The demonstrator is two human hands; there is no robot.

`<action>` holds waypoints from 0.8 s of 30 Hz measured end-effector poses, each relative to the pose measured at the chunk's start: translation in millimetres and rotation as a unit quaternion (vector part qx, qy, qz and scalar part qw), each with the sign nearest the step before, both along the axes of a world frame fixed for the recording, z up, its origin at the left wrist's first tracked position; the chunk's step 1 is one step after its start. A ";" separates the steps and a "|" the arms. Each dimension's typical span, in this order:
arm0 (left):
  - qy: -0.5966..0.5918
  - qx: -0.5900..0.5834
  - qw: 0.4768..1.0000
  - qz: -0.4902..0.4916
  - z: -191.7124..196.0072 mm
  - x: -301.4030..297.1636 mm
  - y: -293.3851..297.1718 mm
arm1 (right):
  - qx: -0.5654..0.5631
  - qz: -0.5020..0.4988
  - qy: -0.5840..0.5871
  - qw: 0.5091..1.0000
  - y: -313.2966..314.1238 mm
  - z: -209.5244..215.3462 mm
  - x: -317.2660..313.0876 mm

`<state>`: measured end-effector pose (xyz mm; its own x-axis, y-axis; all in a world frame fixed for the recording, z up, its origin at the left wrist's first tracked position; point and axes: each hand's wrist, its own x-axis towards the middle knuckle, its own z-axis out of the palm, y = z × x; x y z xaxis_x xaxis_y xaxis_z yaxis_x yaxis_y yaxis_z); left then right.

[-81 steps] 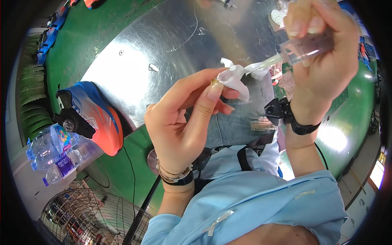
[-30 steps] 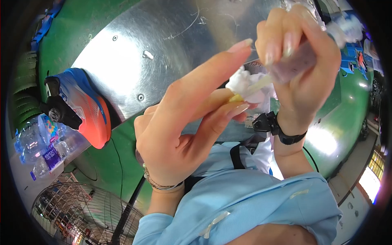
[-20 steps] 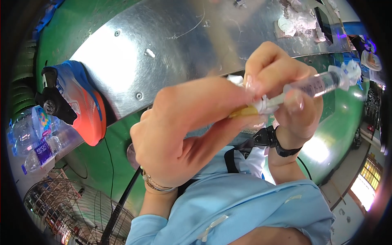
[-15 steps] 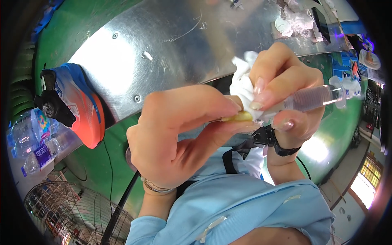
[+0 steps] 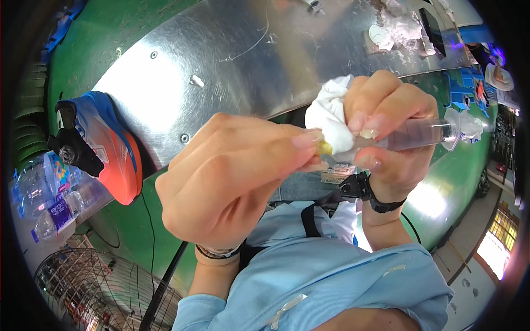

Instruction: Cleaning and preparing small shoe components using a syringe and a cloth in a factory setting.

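Between the two hands, right in the middle of the head view, sits a clear plastic syringe (image 5: 408, 135), lying nearly level with its plunger end pointing out past the right hand toward the right rim. The right hand (image 5: 386, 132) is curled around the barrel, fingers folded over the top and thumb underneath, and it also bunches a white cloth (image 5: 330, 113) against the front of the syringe. The left hand (image 5: 232, 182) comes in from the near side, its thumb and forefinger pressed together in a pinch on a small yellowish tip (image 5: 326, 148) at the nose of the syringe, right where the cloth ends. So both hands are closed: left pinching the tip, right gripping barrel and cloth. They meet at that point, fingertips touching or almost touching; which one, I cannot tell.

Beyond the hands lies a shiny metal plate (image 5: 248, 60) on a green table (image 5: 452, 182). Off to the left of the left hand, well apart, a blue and orange shoe (image 5: 105, 143) rests on the plate's edge. Farther left are plastic bottles (image 5: 49, 193), and below them a wire fan guard (image 5: 94, 292). Under the right wrist sits a black wristband (image 5: 381, 205); the left wrist wears thin bracelets (image 5: 218, 252). Light blue sleeves (image 5: 331, 281) fill the near edge.
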<state>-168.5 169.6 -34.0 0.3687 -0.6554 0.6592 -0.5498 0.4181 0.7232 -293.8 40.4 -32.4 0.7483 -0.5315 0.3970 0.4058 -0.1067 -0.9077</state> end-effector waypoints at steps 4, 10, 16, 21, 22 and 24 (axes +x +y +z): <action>0.071 -0.007 0.997 -0.016 -4.8 -1.7 -2.5 | -0.028 0.009 -0.068 0.997 -1.8 -10.5 8.3; 0.229 0.013 0.973 -0.024 -6.1 -11.4 -0.8 | 0.033 -0.005 0.015 0.999 2.9 -1.9 4.0; 0.276 0.040 0.959 -0.049 -6.3 -11.9 -0.8 | -0.079 0.016 -0.058 0.995 -8.2 -12.2 3.8; 0.075 0.043 0.996 -0.030 -9.1 3.8 -2.3 | -0.044 0.007 -0.044 0.998 -3.7 -14.5 3.7; 0.019 0.019 0.999 -0.020 -9.8 4.8 -3.7 | -0.044 0.007 -0.043 0.998 -2.2 -14.0 3.6; -0.023 0.003 1.000 0.005 -10.8 5.1 -5.6 | 0.005 0.009 -0.041 0.999 0.5 -12.5 3.4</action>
<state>-163.4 164.0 -44.8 0.3458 -0.6557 0.6712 -0.5864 0.4075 0.7001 -290.4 41.0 -44.9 0.7227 -0.5232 0.4516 0.4805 -0.0892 -0.8724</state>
